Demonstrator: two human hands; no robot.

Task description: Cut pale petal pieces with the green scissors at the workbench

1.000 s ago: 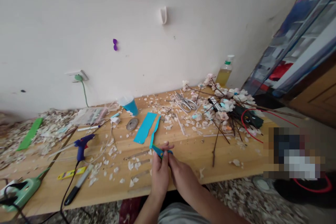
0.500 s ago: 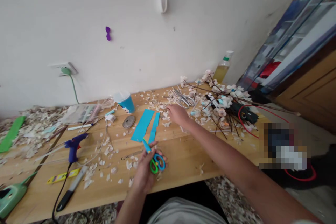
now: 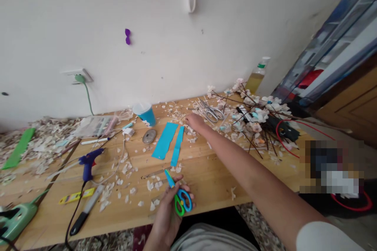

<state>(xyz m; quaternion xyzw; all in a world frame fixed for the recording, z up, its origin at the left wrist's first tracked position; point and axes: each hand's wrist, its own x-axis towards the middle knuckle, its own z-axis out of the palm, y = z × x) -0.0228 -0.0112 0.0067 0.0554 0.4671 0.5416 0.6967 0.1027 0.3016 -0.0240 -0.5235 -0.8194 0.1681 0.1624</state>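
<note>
Green strip (image 3: 19, 149) is lying at far left amid pale scraps, and a purple glue gun (image 3: 88, 161) is resting on the table (image 3: 212, 168). Beyond, a blue cup (image 3: 146, 115) is standing upright. A wide blue sheet (image 3: 165, 141) is lying flat near it. Nearer the edge, the left hand (image 3: 167, 204), fingers partly curled, is holding blue-and-green scissors (image 3: 180, 196). A narrow blue strip (image 3: 177, 147) is lying just beside the sheet. The right hand (image 3: 194, 122), fingers drawn together, is reaching among scraps; whether it is gripping anything, I cannot tell. Farther right, grey scissors (image 3: 210, 110) are lying near flowered branches (image 3: 257, 114).
</note>
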